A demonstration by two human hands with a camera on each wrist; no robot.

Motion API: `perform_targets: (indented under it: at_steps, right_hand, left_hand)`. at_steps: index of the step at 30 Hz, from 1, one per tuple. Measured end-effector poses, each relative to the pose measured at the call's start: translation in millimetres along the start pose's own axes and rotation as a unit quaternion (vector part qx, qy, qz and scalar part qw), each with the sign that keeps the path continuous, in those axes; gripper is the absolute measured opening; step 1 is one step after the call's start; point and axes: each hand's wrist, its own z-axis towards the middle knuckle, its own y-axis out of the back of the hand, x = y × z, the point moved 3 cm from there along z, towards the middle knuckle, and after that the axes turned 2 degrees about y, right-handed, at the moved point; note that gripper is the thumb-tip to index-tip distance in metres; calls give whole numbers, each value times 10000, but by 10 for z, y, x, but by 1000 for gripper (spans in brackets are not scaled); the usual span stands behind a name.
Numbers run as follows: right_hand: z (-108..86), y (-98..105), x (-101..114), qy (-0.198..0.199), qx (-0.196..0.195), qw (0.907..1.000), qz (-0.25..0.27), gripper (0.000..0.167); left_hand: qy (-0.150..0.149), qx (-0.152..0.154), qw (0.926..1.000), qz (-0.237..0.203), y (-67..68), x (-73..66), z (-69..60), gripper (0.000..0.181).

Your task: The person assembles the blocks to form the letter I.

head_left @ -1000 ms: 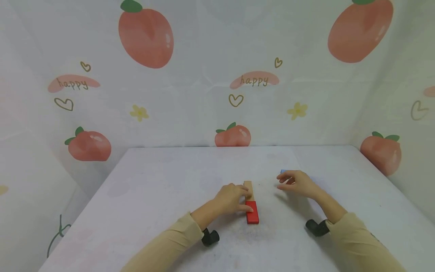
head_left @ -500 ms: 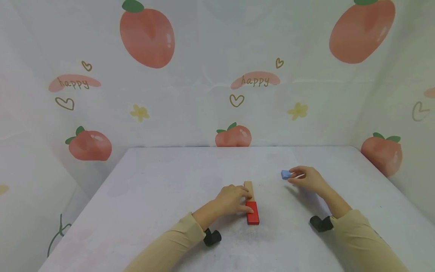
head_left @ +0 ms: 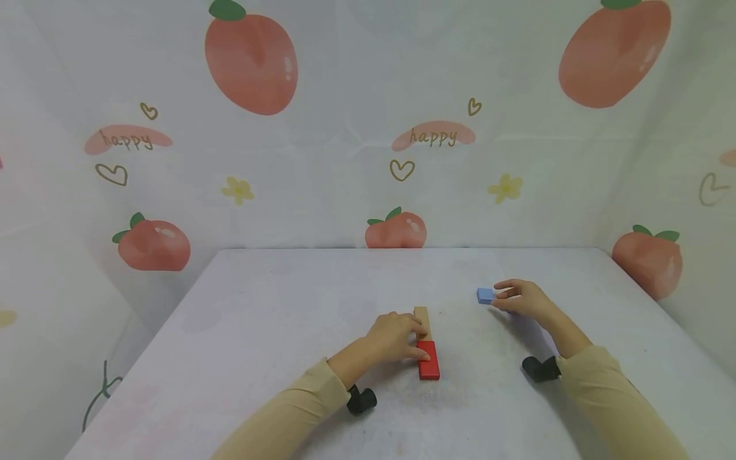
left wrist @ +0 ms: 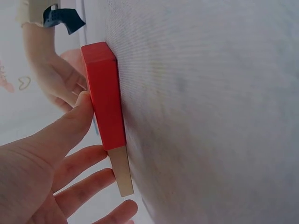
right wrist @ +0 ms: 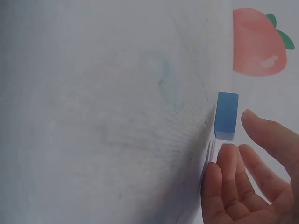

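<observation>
A red block [head_left: 428, 368] and a natural wood block [head_left: 421, 314] lie end to end in a line on the table. My left hand [head_left: 393, 337] rests on them from the left: in the left wrist view the thumb touches the red block [left wrist: 103, 100], and fingertips meet the wood block [left wrist: 123, 177]. Farther back and to the right sits a small blue block [head_left: 485, 296]. Just right of it is my right hand [head_left: 528, 301], fingers loosely extended. A narrow gap separates thumb and fingertips from the blue block [right wrist: 226, 114] in the right wrist view.
All the blocks lie on a pale table [head_left: 299, 306]. Behind it hangs a white curtain [head_left: 322, 160] printed with peaches. Black devices are worn at the left wrist [head_left: 361, 400] and the right wrist [head_left: 540, 368].
My right hand has drawn back rightward from in front of the blue block, which now shows fully and stays in place. My left hand keeps its position on the red and wood blocks.
</observation>
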Motion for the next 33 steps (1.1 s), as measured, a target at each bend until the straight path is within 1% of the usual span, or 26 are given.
perform_targets:
  at_steps: [4,14,22,30,33]
  right_hand:
    - [44,-4,-28,-135,79,9997,171,59]
    - [107,-24,-23,-199,238,9991,295,58]
    - [141,-33,-39,-171,248,9993,228,57]
    - [148,-36,-51,-263,189,9991,282,54]
    - [138,-39,-37,-231,207,9990,309,53]
  left_hand:
    - [0,3,10000,-20,-8,5,16,46]
    - [24,23,10000,61,-6,4,25,46]
    - [31,7,10000,59,3,-4,23,47]
    - [27,12,10000,15,-3,-5,23,45]
    - [22,17,10000,8,-4,-8,21,45]
